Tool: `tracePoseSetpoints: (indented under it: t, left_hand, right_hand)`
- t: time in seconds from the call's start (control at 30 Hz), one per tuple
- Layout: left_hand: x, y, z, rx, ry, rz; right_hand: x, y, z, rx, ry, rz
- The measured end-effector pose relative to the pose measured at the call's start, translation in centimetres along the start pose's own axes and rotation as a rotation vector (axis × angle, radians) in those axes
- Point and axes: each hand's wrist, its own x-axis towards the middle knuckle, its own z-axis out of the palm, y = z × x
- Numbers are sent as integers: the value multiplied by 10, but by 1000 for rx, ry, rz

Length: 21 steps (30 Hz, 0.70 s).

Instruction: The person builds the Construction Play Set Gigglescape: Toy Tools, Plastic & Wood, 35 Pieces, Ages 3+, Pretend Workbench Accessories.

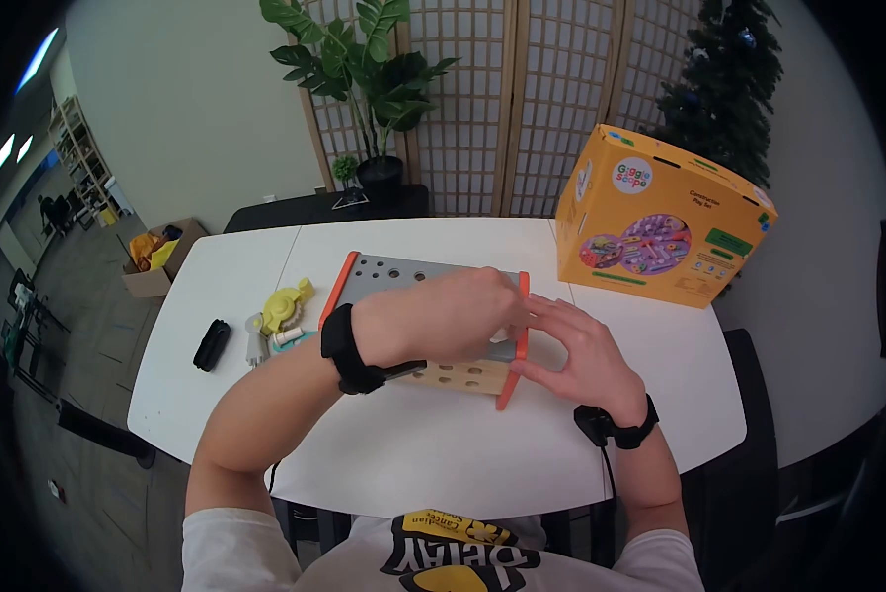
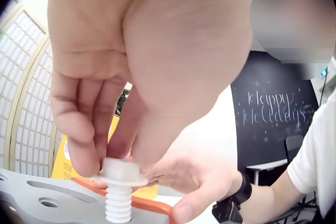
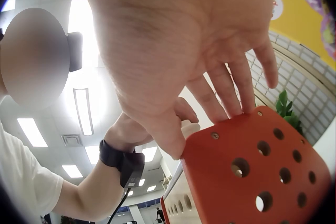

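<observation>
A toy workbench stands on the table, with a grey perforated top (image 1: 374, 274), a light wooden front panel (image 1: 472, 379) and orange-red side panels (image 3: 215, 169). Near its right end, a white plastic bolt (image 2: 118, 203) stands upright at the grey top, its thread showing above the surface. My left hand (image 1: 448, 316) reaches across from above and pinches the bolt's head between thumb and fingers. My right hand (image 1: 586, 355) rests on the right side panel, fingers straight along the upper edge and thumb at the front corner. In the head view my left hand hides the bolt.
Left of the workbench on the white table (image 1: 443, 444) lie a yellow toy piece (image 1: 283, 308), a grey piece (image 1: 255, 345) and a black case (image 1: 212, 345). A large orange-yellow toy box (image 1: 650, 222) stands at the back right.
</observation>
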Motion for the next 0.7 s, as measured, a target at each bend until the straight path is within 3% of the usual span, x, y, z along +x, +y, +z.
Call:
tracePoseSetpoints:
  t: [0.1, 0.2, 0.3, 0.4, 0.6, 0.7]
  left_hand:
    - [-1, 4, -9, -163, 11, -18]
    - [1, 15, -15, 62, 50, -179]
    - [10, 31, -19, 226, -194, -381]
    - [8, 22, -6, 336, -173, -286]
    - [1, 7, -7, 34, -48, -81]
    - [2, 7, -8, -123, 2, -129]
  right_hand:
    - [0, -3, -1, 11, 4, 15]
    - [0, -1, -1, 15, 10, 14]
    - [-1, -1, -1, 5, 12, 10]
    - [-1, -3, -1, 6, 11, 18]
    - [0, -2, -1, 3, 4, 15]
    - [-1, -1, 0, 3, -10, 33]
